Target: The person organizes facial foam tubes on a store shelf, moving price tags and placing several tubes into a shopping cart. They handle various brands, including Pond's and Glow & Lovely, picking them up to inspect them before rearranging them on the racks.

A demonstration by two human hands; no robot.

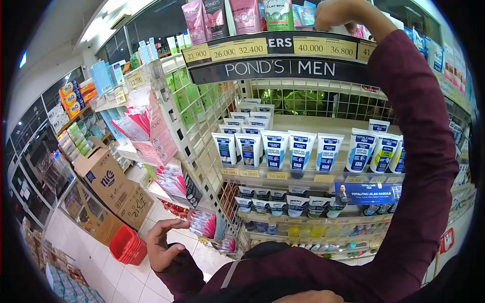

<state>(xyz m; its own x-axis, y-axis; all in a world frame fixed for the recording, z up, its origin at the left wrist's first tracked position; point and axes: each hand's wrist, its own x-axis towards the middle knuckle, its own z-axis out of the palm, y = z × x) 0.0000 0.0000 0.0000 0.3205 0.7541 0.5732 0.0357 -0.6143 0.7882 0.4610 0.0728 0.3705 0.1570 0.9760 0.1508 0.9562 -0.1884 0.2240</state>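
Note:
My right hand [336, 15] is raised over the top shelf, fingers bent downward among the facial wash tubes. Whatever it may hold is hidden. Just left of it stand a green-and-white clay facial scrub tube [278, 15] and a pink facial foam tube [245, 16]. Farther left are another pink tube [194, 21] and a dark Pond's tube [215, 19]. Low on the left, my left hand [164, 246] hangs with thumb and curved fingers apart, holding nothing. It is nearest to a lower side rack of pink-and-white packets [203, 223].
Price labels line the top shelf's edge above a Pond's Men sign [280, 69]. Below stand rows of white-and-blue face wash tubes [275, 151] and Biore tubes [297, 206]. On the left floor are a cardboard box [108, 177] and red baskets [127, 246].

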